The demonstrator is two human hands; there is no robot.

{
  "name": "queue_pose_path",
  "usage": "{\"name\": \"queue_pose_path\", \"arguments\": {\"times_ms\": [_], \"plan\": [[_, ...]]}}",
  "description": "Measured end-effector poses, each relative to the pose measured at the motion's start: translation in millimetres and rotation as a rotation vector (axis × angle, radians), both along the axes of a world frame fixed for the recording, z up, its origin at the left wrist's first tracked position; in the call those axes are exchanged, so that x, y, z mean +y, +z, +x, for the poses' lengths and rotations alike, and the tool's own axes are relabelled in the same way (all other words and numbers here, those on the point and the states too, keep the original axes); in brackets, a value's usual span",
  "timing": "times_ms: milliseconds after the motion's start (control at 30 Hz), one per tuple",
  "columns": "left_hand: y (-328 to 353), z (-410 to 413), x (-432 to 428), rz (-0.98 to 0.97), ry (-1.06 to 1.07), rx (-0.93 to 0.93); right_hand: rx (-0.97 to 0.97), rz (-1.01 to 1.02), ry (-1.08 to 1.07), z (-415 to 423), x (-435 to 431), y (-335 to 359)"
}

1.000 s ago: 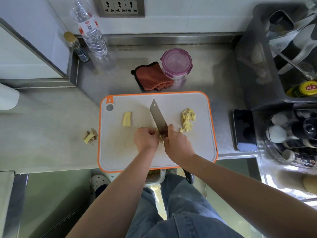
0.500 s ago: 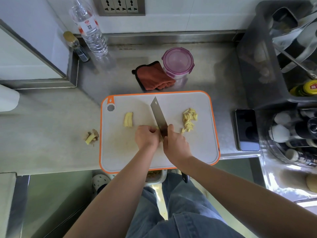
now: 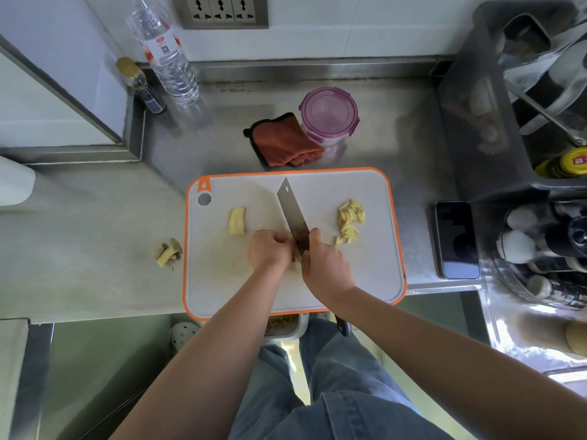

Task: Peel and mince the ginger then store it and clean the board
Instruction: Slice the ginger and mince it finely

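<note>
Head view, only one here. Your right hand (image 3: 324,265) is wrapped tight round the knife (image 3: 293,214), choked up near the blade's heel, tip pointing away and a bit left, edge down on the board (image 3: 374,281). Your left hand (image 3: 268,250) is curled, knuckles touching the blade's flat, fingers pinning the ginger (image 3: 289,236); only a sliver of yellow shows between the two hands, the rest is hidden. A peeled slab (image 3: 237,220) waits on the board's left, cut strips (image 3: 349,219) sit piled on the right, and peels (image 3: 168,250) lie off the board on the counter. The tub (image 3: 328,114), lid on, stands behind the board beside the cloth (image 3: 282,141). My read: you're mid-slicing, the mince isn't started. Risks: the piece is small and the fingertips sit right at the edge, so a slip or an uncurled finger gets nicked. The board's near edge hangs past the counter, so hard pressure there could tip it. Strips near the right rim may scatter toward the phone (image 3: 455,239) when you rock the blade.
</note>
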State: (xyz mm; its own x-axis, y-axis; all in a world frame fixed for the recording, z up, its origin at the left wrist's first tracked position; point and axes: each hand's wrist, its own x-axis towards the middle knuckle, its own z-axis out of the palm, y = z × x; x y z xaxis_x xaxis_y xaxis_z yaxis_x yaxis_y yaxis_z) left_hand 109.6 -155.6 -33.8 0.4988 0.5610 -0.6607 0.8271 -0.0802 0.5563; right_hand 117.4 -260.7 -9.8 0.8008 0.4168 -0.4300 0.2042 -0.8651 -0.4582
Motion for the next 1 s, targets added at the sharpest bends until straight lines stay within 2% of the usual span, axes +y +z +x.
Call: {"name": "queue_pose_path", "arguments": {"times_ms": [333,433,567,633,700,800,900,1000], "plan": [[5.5,-21.0,4.0,-0.013,-0.088,-0.053,-0.032,-0.064,0.204,0.4,-16.8,2.9],[7.4,-23.8,9.2,0.195,-0.115,-0.085,-0.026,-0.080,0.200,-4.0,-17.9,3.6],[17.7,-11.0,18.2,0.663,-0.090,-0.405,-0.053,-0.098,0.220,-7.4,-12.5,4.1],[21.5,4.7,22.7,0.829,-0.255,-0.503,-0.057,-0.102,0.260,-8.6,-11.7,5.6],[20.7,23.5,28.0,0.875,-0.500,-0.524,-0.054,-0.110,0.291,-11.5,-12.2,6.7],[8.8,37.3,32.7,0.912,-0.866,-0.395,-0.065,-0.139,0.325,-14.9,-11.6,4.7],[2.3,33.7,33.0,0.903,-0.933,-0.260,-0.077,-0.157,0.344,-11.2,-9.7,0.6],[2.9,32.6,33.0,0.902,-0.944,-0.206,-0.061,-0.158,0.355,-8.1,-7.6,-2.0]]}}
